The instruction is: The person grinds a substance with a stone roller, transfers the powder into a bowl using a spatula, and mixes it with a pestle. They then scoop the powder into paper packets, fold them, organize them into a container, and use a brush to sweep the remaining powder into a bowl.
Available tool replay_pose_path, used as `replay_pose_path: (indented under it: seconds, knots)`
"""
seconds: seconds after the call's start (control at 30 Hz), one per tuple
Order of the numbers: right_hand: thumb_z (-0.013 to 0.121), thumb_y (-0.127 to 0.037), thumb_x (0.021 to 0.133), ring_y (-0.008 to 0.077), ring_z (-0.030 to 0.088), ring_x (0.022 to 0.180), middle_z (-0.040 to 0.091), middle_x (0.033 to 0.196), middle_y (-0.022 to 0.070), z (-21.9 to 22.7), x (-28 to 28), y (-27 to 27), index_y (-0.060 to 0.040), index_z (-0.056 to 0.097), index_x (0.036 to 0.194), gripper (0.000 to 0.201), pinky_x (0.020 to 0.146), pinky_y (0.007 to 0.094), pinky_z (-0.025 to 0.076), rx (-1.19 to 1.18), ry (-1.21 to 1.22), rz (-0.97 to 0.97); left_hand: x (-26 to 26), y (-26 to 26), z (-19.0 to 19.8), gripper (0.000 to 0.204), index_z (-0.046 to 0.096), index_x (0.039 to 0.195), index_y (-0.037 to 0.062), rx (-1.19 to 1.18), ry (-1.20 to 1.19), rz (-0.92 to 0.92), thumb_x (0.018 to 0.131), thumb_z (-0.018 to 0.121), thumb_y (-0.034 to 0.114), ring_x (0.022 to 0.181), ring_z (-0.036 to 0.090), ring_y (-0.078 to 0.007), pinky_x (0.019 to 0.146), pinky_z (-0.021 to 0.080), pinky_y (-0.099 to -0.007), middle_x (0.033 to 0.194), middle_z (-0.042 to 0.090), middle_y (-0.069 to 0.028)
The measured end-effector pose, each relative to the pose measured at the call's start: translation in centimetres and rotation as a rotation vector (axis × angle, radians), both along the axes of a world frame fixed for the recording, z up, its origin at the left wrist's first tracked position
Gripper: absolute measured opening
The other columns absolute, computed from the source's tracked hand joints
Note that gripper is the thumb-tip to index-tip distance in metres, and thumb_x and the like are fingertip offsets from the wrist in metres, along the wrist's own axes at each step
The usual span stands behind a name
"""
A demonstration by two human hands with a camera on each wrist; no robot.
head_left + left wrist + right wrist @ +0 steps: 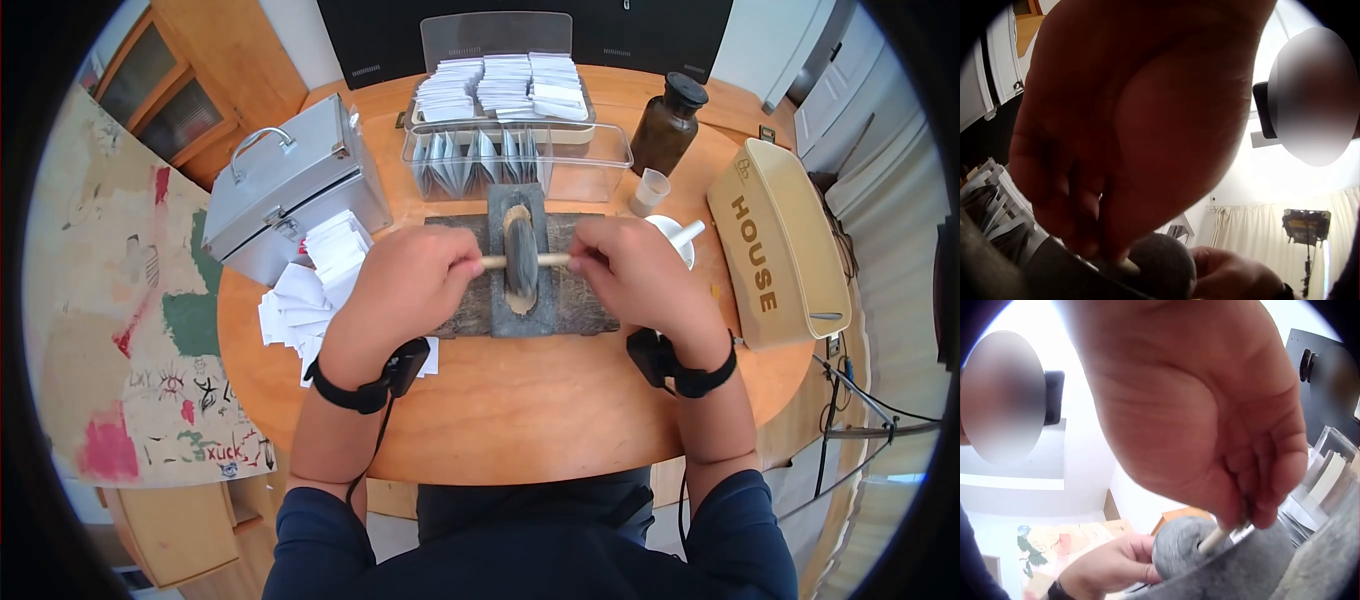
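A grey stone wheel (521, 258) stands upright in the groove of a long stone trough (516, 318), with a wooden rod (494, 262) through its centre. Tan powder (517, 214) lies in the groove at both ends of the wheel. My left hand (415, 280) pinches the rod's left end, and my right hand (640, 275) pinches its right end. Beneath the trough is a dark wooden board (462, 310). In the right wrist view the rod (1215, 540) enters the wheel (1175, 547) beside my curled fingers.
Left stand a silver case (290, 190) and scattered white packets (298, 300). Behind are a clear divided box (590, 175) and a tray of packets (500, 88). Right are a brown bottle (664, 130), a small cup (651, 190), a white mortar with pestle (686, 234) and a beige bin (765, 240).
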State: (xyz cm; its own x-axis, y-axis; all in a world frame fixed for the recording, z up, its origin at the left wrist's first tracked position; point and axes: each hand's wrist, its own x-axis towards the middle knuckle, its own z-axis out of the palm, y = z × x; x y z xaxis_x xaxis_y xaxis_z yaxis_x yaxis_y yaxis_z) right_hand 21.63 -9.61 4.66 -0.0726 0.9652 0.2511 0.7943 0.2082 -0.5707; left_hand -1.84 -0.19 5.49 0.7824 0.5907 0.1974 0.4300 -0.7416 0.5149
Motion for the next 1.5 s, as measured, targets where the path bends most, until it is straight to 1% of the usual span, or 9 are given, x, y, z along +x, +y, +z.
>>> replay_pose_path:
  seconds: [0.07,0.3,0.4,0.5,0.63,0.83,0.93,1.3,1.5]
  knots:
    - [0.068,-0.004,0.081,0.0356,0.062,0.069,0.064,0.074,0.0163,-0.4,0.1,0.2,0.0002,0.062,0.081,0.008,0.062,0.0418,0.048,0.105,-0.055,-0.049,0.7,0.4,-1.3,0.012,0.064,0.08,0.0029,0.124,-0.102,0.125,0.084,0.068,0.013,0.061,0.057,-0.0291,0.056,0.043,-0.0374,0.067,0.059,-0.0117]
    - [0.064,-0.004,0.082,0.0398,0.063,0.072,0.064,0.074,0.0185,0.1,-0.2,0.1,-0.0015,0.063,0.08,0.003,0.064,0.0467,0.049,-0.01,0.035,-0.011,-0.1,0.2,-0.2,0.013,0.064,0.08,0.0026,-0.024,0.001,0.005,0.084,0.068,0.014,0.06,0.056,-0.0275,0.055,0.042,-0.0366,0.067,0.059,-0.0112]
    - [0.064,-0.004,0.081,0.0393,0.063,0.072,0.064,0.074,0.0186,0.4,0.0,0.0,-0.0014,0.063,0.08,0.003,0.064,0.0462,0.049,0.017,-0.002,-0.029,0.6,0.4,-0.8,0.013,0.064,0.079,0.0024,0.167,-0.089,0.119,0.084,0.068,0.014,0.058,0.055,-0.0271,0.055,0.042,-0.0364,0.066,0.059,-0.0107]
    - [0.064,-0.004,0.081,0.0393,0.063,0.072,0.064,0.074,0.0187,1.0,0.1,-0.5,-0.0013,0.063,0.08,0.003,0.064,0.0462,0.049,-0.05,0.029,0.026,-0.1,-0.2,1.0,0.012,0.065,0.078,0.0044,-0.086,0.12,0.048,0.084,0.065,0.015,0.069,0.06,-0.0345,0.061,0.045,-0.0427,0.07,0.062,-0.0128]
    - [0.067,-0.003,0.08,0.0337,0.063,0.069,0.063,0.072,0.0165,-0.9,-0.2,0.8,0.0007,0.061,0.08,0.007,0.061,0.0407,0.048,0.141,-0.052,-0.064,0.4,0.6,-1.0,0.011,0.063,0.081,0.0026,0.018,-0.032,0.072,0.084,0.067,0.012,0.06,0.056,-0.028,0.055,0.042,-0.037,0.065,0.059,-0.0115]
    - [0.067,-0.003,0.08,0.0348,0.062,0.07,0.063,0.073,0.017,1.1,0.0,-0.5,0.0008,0.061,0.08,0.007,0.062,0.0416,0.048,-0.098,0.044,0.021,-0.3,0.2,0.1,0.01,0.063,0.08,0.0032,-0.006,0.009,-0.006,0.084,0.067,0.012,0.062,0.056,-0.0288,0.056,0.042,-0.0376,0.067,0.059,-0.0114]
    - [0.064,-0.003,0.081,0.0398,0.062,0.073,0.064,0.075,0.019,-0.6,-0.4,0.5,-0.001,0.062,0.079,0.004,0.064,0.0459,0.048,0.108,-0.01,-0.07,0.4,0.4,-1.0,0.01,0.063,0.08,0.0032,0.079,-0.057,0.056,0.084,0.067,0.012,0.062,0.057,-0.0292,0.056,0.042,-0.0376,0.067,0.059,-0.0113]
    - [0.064,-0.004,0.08,0.0401,0.062,0.072,0.064,0.074,0.0185,-0.3,0.1,0.3,-0.0009,0.061,0.078,0.004,0.063,0.0471,0.048,0.049,-0.01,-0.052,0.7,0.5,-1.1,0.011,0.064,0.081,0.0019,0.134,-0.128,0.117,0.084,0.068,0.012,0.06,0.057,-0.0275,0.055,0.042,-0.0365,0.064,0.059,-0.0118]
    - [0.064,-0.004,0.079,0.0399,0.063,0.072,0.064,0.073,0.0182,-0.7,-0.1,0.4,-0.0019,0.061,0.078,0.004,0.064,0.0476,0.049,0.069,0.047,-0.027,0.2,0.1,-0.1,0.011,0.066,0.084,0.0012,-0.057,0.039,0.02,0.085,0.068,0.012,0.058,0.054,-0.0247,0.055,0.041,-0.0339,0.065,0.059,-0.011]
